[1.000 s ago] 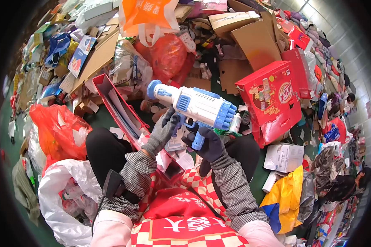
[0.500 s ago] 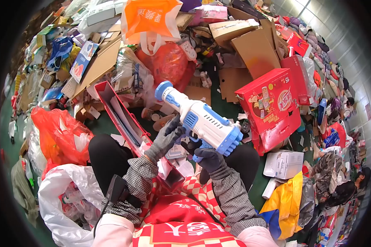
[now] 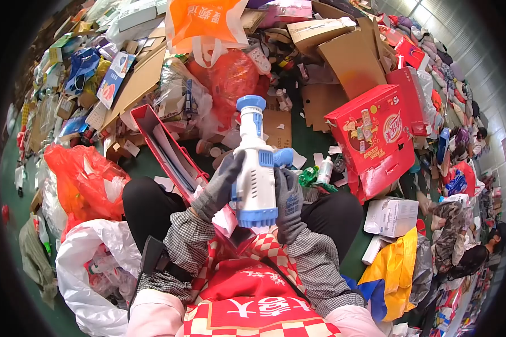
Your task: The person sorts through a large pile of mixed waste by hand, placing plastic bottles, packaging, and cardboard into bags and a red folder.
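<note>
A white and blue toy blaster (image 3: pixel 255 178) is held upright in the middle of the head view, its round blue end away from me and its toothed blue rim toward me. My left hand (image 3: pixel 221 188), in a grey glove, grips its left side. On the other side my right hand (image 3: pixel 288 203), also gloved, is closed around the body below a blue part that juts out to the right. Just left of my left hand, a red binder (image 3: pixel 162 147) with papers inside leans between my knees.
A white sack (image 3: pixel 70 264) of scraps and a red plastic bag (image 3: pixel 84 182) lie at left. To the right are a red carton (image 3: pixel 371 132), a white box (image 3: pixel 391 217) and a yellow bag (image 3: pixel 396 269). Cardboard (image 3: pixel 354 62) and mixed waste pile up ahead. A person (image 3: pixel 478 253) is at far right.
The toy blaster has turned from a slant to nearly upright, pointing straight away from me. My right hand has moved up along its side, and my left hand has shifted slightly.
</note>
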The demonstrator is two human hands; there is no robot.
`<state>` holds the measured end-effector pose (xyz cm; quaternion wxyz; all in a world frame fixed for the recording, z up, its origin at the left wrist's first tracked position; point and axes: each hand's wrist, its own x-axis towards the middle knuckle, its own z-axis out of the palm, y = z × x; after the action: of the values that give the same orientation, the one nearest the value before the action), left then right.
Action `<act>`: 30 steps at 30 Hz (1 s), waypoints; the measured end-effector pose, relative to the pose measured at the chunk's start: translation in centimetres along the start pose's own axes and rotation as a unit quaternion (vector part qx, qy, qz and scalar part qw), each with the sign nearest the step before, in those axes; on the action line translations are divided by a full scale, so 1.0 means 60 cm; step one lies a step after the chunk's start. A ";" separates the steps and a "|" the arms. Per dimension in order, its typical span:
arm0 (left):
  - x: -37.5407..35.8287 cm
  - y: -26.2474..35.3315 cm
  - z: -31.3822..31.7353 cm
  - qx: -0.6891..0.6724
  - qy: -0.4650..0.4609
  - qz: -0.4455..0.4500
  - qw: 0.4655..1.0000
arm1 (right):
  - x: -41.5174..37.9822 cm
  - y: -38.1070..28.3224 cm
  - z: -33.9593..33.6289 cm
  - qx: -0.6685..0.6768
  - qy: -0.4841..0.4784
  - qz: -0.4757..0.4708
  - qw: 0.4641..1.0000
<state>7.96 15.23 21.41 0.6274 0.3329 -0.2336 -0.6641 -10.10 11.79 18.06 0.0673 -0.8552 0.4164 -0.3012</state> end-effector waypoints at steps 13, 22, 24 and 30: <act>-0.019 -0.033 -0.029 0.089 -0.042 0.075 0.992 | -0.021 0.003 -0.001 -0.039 0.046 -0.055 0.997; -0.133 0.012 0.006 0.396 0.167 0.291 0.855 | 0.021 -0.009 0.004 0.231 0.065 -0.004 0.971; -0.207 0.065 0.035 0.458 0.175 0.295 0.820 | 0.039 -0.028 -0.022 0.470 0.054 0.167 0.865; -0.491 0.077 -0.025 0.640 0.454 0.373 0.495 | 0.128 -0.095 -0.055 0.115 0.086 -0.311 0.940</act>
<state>11.94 44.02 28.14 0.4511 0.7807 -0.3802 0.2058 -4.54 10.10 26.36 0.0319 -0.8995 0.0966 -0.4248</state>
